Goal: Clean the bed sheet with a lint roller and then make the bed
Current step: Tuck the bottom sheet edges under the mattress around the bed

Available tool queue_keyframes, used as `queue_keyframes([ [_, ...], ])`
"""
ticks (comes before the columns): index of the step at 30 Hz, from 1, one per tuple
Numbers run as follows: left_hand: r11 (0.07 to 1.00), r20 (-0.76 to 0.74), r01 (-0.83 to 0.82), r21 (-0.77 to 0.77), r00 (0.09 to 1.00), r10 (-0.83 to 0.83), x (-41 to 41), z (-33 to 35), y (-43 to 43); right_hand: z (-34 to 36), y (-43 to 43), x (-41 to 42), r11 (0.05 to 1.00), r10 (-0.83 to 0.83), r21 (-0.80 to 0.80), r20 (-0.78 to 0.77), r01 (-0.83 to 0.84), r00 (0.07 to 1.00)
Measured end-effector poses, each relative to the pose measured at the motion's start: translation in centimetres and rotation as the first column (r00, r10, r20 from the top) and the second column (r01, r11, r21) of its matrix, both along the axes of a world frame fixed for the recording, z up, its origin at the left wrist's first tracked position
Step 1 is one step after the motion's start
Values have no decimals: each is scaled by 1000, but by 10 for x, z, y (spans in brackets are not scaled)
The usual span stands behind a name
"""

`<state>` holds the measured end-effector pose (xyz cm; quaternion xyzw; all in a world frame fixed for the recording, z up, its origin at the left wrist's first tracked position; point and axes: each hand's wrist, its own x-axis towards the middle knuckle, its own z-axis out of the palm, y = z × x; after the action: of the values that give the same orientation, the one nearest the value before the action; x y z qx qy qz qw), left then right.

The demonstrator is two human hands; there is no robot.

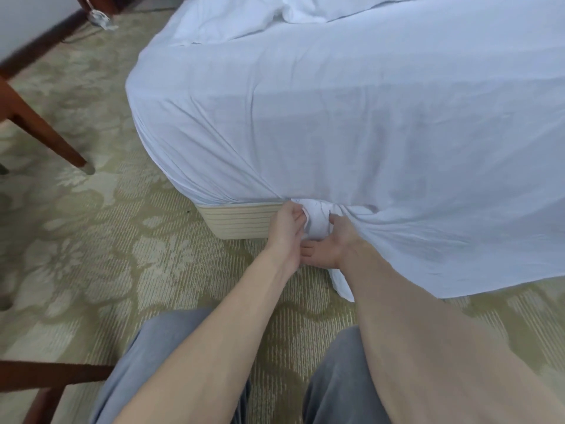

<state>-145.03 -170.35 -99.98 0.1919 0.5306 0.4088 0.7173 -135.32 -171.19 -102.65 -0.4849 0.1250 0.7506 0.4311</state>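
Patterned green carpet (pixel 137 270) around the striped bed base (pixel 241 220); wooden chair legs (pixel 46 127) well to the left of that base, grey trouser knees (pixel 159 347) in front of it. White bed sheet (pixel 336 117) draped over the mattress above the base, drawn taut round the corner and gathered into a tight bunch (pixel 318 223) at the right end of the base's exposed face. Left grip (pixel 287 228) clenched on the bunch, fingers curled into the cloth, just beside the base's right end. Right grip (pixel 330 246) palm-up immediately right of it, thumb dug into the fold, grasping the bunch from beneath. Loose hem (pixel 458 264) right of the base, untucked, spilling onto the carpet. Crumpled bedding (pixel 305 10) far behind the base, at the other end of the mattress. No lint roller in view.

Probable step: tucking the gathered corner between mattress and base.

Likely faults from here:
- Too shallow a tuck, hence the bunch springing free on release.
- Too hard a pull, hence diagonal creases radiating from the bunch and a skewed top.
- Pull from one grip alone, hence slack on the far side.
- Hem on the carpet prone to collecting fresh lint, undoing any rolling.
- Bunch perhaps too thick to seat flat, leaving a lump at the corner.
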Motion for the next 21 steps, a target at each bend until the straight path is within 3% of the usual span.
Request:
queue_keyframes([
  [3,998,171,-52,-20,984,55,7,5,-10,-1,11,-4,974,-220,49,-52,223,974],
  [7,997,368,-67,-46,926,79,6,3,-15,17,14,7,909,-385,193,57,368,921],
  [12,984,567,-143,-105,804,177,17,1,-15,45,4,25,765,-638,116,2,633,770],
  [16,976,647,-161,-147,731,218,22,-1,-7,53,-5,25,706,-680,188,-88,683,728],
  [21,971,730,-165,-173,640,239,33,-4,6,45,-6,33,686,-644,275,-199,673,739],
])
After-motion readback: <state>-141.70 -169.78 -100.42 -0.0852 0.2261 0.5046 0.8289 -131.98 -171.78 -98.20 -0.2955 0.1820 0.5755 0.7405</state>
